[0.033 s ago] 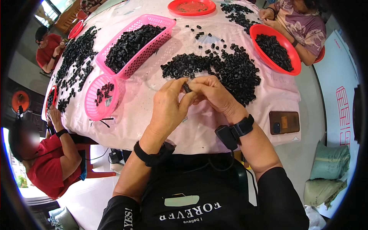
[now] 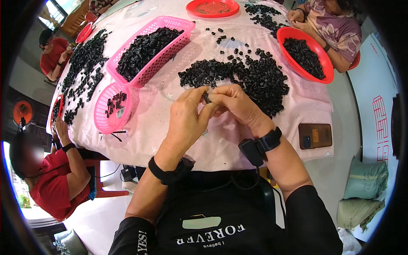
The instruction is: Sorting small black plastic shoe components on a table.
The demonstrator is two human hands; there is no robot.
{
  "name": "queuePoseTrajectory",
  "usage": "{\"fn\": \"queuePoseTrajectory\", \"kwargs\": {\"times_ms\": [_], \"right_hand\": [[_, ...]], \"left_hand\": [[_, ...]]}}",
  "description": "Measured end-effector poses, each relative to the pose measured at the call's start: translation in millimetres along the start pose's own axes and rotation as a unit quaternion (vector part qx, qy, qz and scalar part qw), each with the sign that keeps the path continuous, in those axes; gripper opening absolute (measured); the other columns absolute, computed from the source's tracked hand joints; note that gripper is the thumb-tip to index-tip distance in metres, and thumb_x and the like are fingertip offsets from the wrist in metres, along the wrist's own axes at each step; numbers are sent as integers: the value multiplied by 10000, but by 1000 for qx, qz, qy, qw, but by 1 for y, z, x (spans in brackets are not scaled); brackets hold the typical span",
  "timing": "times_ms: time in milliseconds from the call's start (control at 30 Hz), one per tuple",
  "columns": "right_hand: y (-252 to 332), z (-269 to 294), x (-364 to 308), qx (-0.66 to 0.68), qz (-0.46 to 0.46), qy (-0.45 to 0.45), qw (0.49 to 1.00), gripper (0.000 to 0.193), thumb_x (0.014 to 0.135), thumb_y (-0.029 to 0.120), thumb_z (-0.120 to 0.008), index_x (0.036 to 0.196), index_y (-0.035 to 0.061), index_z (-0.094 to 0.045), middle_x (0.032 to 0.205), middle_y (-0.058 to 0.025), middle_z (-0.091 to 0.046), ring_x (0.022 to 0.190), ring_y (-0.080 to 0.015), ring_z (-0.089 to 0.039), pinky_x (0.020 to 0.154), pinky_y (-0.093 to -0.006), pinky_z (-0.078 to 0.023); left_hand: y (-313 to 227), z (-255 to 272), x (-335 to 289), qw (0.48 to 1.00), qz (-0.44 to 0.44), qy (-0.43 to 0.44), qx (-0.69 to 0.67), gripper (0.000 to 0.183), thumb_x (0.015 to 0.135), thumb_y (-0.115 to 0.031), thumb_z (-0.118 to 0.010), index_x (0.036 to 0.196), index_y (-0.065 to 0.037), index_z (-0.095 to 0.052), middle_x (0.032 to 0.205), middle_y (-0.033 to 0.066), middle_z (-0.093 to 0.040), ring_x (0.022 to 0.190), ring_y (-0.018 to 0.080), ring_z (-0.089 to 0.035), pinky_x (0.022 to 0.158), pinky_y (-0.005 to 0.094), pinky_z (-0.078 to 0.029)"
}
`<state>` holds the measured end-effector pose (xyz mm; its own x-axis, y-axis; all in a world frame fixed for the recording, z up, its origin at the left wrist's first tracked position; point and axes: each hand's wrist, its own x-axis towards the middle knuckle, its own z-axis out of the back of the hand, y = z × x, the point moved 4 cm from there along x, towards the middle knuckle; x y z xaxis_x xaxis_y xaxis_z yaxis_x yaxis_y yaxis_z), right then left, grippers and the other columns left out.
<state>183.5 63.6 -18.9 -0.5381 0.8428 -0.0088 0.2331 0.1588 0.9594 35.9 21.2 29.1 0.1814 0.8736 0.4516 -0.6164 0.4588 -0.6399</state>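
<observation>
Over the near middle of the table my left hand (image 2: 187,112) and my right hand (image 2: 238,104) meet, fingertips pinched together. Between them is a small black ribbed piece (image 2: 207,98), partly covered by my fingers; it looks like a rubber or plastic cap. My left thumb and forefinger grip one side, and my right thumb and forefinger press on the other. Just beyond my hands lies a spread pile of small black caps (image 2: 263,83). To the left, a round pink basket (image 2: 98,111) has some black pieces inside.
A long pink basket (image 2: 176,47) full of black pieces stands farther back. At right are a red basin (image 2: 326,70) and a phone (image 2: 315,136). A red tray (image 2: 212,8) lies at the far side. Co-workers sit around the pink-clothed table (image 2: 140,146).
</observation>
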Motion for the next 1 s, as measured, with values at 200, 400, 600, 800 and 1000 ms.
{"fn": "queuePoseTrajectory", "kwargs": {"times_ms": [200,400,600,800,1000], "right_hand": [[1,1,-1,-11,9,1,1000,216,976,196,-650,887,24,-745,754,-38,-717,660,-82,-677,595,-219,-533],[7,0,-2,-28,17,-10,999,213,966,185,-662,857,22,-744,740,-45,-715,636,-89,-677,600,-227,-557],[6,0,-3,-49,19,-3,999,223,963,200,-668,860,17,-743,742,-48,-715,640,-89,-678,612,-231,-566],[2,1,-1,-63,5,1,998,237,964,231,-672,862,29,-742,755,-47,-726,678,-87,-692,628,-231,-556],[0,-5,-1,-96,-10,26,995,263,978,259,-659,851,40,-731,814,-59,-752,694,-83,-698,638,-217,-543]], "left_hand": [[0,-2,-1,1000,-12,2,19,375,830,-129,-724,1160,38,-663,910,198,-675,820,379,-664,717,430,-536],[-6,-2,0,998,-29,-7,62,327,818,-78,-732,1112,52,-674,889,192,-682,792,313,-686,706,373,-541],[-6,-1,-2,998,-27,6,61,334,824,-104,-747,1108,54,-670,892,194,-680,795,306,-688,708,380,-541],[-2,10,3,998,-32,40,-36,321,855,-158,-719,1111,34,-684,837,157,-658,725,269,-654,653,362,-514],[22,13,2,977,157,55,-131,248,1007,-174,-620,1048,54,-707,792,9,-643,751,88,-578,677,245,-467]]}}
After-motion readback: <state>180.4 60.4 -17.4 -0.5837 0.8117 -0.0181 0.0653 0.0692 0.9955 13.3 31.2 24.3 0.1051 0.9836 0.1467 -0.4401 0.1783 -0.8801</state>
